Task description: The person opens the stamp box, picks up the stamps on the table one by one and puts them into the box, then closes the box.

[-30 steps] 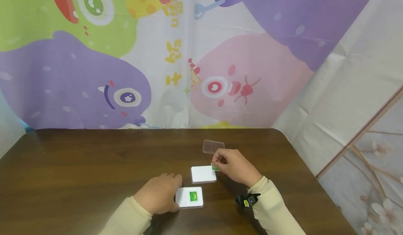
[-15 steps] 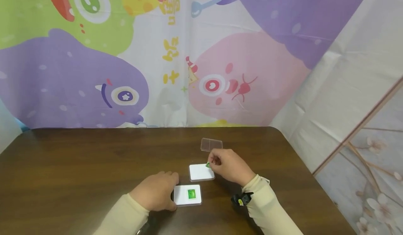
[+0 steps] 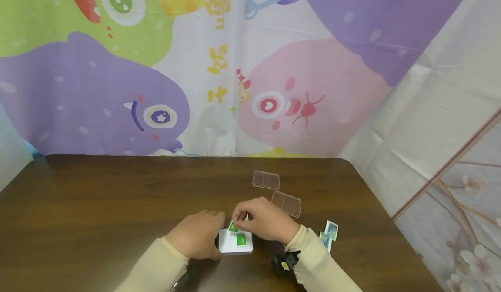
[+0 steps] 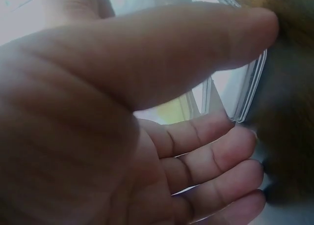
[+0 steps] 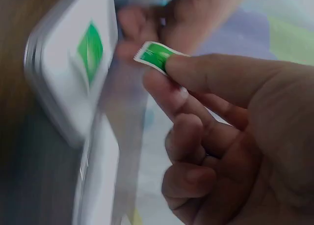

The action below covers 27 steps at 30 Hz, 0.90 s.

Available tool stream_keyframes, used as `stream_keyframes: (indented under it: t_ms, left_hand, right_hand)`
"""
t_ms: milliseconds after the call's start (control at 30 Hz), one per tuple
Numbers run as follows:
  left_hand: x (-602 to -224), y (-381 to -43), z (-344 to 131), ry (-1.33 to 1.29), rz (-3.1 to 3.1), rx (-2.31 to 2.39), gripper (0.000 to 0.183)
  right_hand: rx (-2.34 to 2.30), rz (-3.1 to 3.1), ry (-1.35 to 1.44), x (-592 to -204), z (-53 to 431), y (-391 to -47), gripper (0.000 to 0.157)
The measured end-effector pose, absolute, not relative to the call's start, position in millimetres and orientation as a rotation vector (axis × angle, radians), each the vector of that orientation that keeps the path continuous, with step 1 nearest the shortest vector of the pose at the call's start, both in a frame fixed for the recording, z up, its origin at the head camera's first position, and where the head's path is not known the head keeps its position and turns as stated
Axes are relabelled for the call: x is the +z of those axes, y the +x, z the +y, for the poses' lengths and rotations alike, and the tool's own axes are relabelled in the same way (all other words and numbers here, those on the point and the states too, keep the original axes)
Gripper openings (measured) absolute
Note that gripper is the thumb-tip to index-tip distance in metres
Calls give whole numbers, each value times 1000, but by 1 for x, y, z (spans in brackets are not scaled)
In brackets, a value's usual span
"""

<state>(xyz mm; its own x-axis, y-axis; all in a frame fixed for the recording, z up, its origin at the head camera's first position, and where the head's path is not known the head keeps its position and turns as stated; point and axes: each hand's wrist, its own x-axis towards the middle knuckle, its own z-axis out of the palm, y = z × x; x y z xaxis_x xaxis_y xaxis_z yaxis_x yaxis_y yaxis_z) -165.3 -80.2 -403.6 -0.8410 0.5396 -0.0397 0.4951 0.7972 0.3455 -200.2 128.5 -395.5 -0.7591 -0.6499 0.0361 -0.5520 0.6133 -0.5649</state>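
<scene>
A white case (image 3: pixel 228 245) with a green stamp (image 3: pixel 241 239) set in it lies near the table's front edge. My left hand (image 3: pixel 197 237) holds its left edge, with the thumb on top of its clear rim (image 4: pixel 250 87). My right hand (image 3: pixel 263 221) pinches a second small green stamp (image 3: pixel 233 226) between thumb and forefinger. It holds the stamp just above the case's far edge, close to the left fingers. In the right wrist view this stamp (image 5: pixel 157 55) hovers beside the case (image 5: pixel 68 87). The right hand hides the other white case.
Two clear plastic lids (image 3: pixel 266 180) (image 3: pixel 287 203) lie on the brown table (image 3: pixel 98 196) beyond my hands. A few small blue-green stamps (image 3: pixel 328 232) sit to the right of my right sleeve. A cartoon-print curtain (image 3: pixel 156 87) hangs behind the table's far edge.
My right hand carried the green stamp left and nearer, from the far white case to the near one. That uncovered a second clear lid and the stamps at right. The left hand stayed.
</scene>
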Motion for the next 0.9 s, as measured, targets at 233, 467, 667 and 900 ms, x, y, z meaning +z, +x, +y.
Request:
stream_keyframes:
  t_ms: [233,467,667,900]
  left_hand:
    - [-399,-165,-78,794,2786,481,56]
    - [-399,-166,-79,766,2771,513,57]
    - [-399,-166,-80,750,2779,502,58]
    - [-400,-166,-79,733,2789,486,60]
  right_hand:
    - [-845,2487,-923,-402,112,-196,11]
    - [-759,2512,-977,-407,105,-192,13]
    - [-550,2675,-1089,-408,102,-191,17]
    - [-440,2744,-1109,-409,102,-191,16]
